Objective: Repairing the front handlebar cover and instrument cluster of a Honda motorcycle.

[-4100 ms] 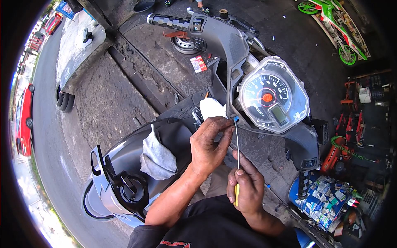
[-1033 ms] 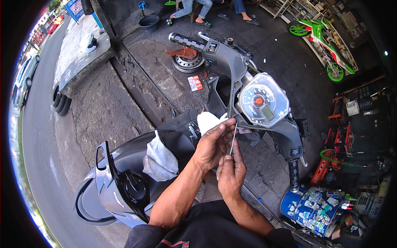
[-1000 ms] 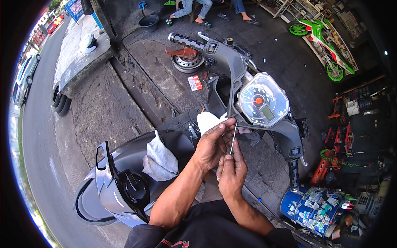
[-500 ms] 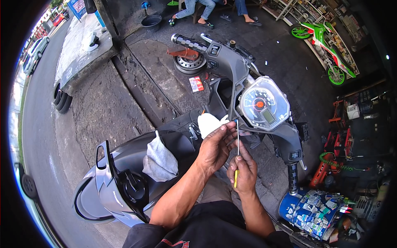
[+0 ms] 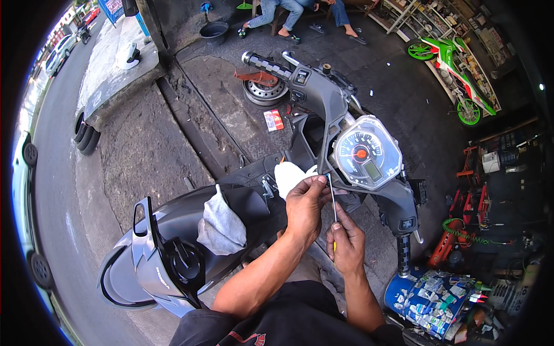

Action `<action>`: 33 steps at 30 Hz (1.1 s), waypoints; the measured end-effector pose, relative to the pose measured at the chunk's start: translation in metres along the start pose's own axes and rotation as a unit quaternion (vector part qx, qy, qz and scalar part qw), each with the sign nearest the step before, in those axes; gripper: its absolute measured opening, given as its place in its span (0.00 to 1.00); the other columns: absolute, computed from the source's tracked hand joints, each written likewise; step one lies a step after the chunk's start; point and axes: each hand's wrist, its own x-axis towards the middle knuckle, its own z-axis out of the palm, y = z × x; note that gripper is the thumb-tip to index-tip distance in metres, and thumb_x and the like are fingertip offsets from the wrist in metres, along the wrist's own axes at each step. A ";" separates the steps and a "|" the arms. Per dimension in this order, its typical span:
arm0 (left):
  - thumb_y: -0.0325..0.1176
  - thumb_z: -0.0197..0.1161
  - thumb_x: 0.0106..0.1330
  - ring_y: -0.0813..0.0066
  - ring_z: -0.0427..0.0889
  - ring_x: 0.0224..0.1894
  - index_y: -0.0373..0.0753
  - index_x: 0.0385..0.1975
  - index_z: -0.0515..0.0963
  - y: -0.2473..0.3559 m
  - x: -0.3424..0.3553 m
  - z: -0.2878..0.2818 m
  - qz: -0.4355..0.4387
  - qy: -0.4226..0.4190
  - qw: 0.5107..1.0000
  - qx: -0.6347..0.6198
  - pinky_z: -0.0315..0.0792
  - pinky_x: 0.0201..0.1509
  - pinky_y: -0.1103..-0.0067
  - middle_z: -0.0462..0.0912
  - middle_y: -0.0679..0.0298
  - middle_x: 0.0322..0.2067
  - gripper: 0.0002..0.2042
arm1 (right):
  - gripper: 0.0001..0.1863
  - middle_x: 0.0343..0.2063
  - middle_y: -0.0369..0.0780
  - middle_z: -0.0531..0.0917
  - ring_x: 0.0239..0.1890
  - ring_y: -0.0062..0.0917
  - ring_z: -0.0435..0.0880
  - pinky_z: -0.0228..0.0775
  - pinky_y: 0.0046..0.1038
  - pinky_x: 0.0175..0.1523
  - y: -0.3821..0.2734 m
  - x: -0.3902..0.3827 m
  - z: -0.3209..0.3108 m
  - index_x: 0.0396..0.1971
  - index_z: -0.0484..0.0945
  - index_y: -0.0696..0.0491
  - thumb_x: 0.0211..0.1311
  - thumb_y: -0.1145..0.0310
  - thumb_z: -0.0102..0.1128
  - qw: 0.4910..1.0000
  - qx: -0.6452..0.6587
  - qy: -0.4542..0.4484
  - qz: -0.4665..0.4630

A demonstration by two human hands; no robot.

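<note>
Holding screwdriver (image 5: 333,203) in right hand (image 5: 349,242), fingers wrapped round its yellow end; tip is at small blue part (image 5: 328,176), just right of left hand (image 5: 306,203) fingertips. Can't tell if those pinch it. Meter (image 5: 369,151) is up and right.

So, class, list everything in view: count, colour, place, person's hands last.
Scooter: one, grey, centre to left
Instrument cluster: one, clear, right of centre
Screwdriver: one, yellow handle, below cluster
Cloth: one, grey, on scooter
Unclear item: one, white, left of cluster
Wheel rim: one, silver, upper middle
Packet: one, red and white, below rim
Basin: one, black, top
Tyre stack: one, black, left
Motorbike: one, mostly green, upper right
Barrel: one, blue, lower right
Equipment: several, red, right
Cars: several, mostly pale, left
Seated people: at least two, blue trousers, top
Left hand: one, at screwdriver tip
Right hand: one, gripping screwdriver
</note>
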 end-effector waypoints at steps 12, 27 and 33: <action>0.31 0.61 0.65 0.78 0.75 0.30 0.37 0.36 0.76 0.004 0.011 -0.006 -0.077 -0.028 0.996 -0.022 0.72 0.40 0.77 0.76 0.68 0.27 0.06 | 0.23 0.20 0.32 0.73 0.13 0.11 0.64 0.58 0.15 0.17 -0.003 0.005 -0.030 0.66 0.70 0.51 0.72 0.73 0.48 0.997 0.018 -0.050 0.056; 0.31 0.59 0.62 0.75 0.72 0.27 0.38 0.32 0.73 0.000 0.023 -0.015 -0.118 -0.036 0.988 -0.095 0.72 0.39 0.73 0.73 0.67 0.26 0.05 | 0.23 0.26 0.40 0.83 0.19 0.19 0.79 0.71 0.24 0.27 -0.007 0.015 -0.032 0.61 0.73 0.57 0.67 0.71 0.57 0.952 -0.291 -0.039 -0.088; 0.30 0.61 0.62 0.72 0.78 0.31 0.37 0.31 0.75 0.002 0.027 -0.027 -0.131 -0.084 0.980 -0.126 0.75 0.40 0.76 0.78 0.62 0.28 0.04 | 0.20 0.33 0.48 0.87 0.33 0.42 0.88 0.79 0.37 0.36 -0.013 0.054 0.011 0.55 0.78 0.54 0.64 0.67 0.59 0.856 -0.429 0.070 -0.279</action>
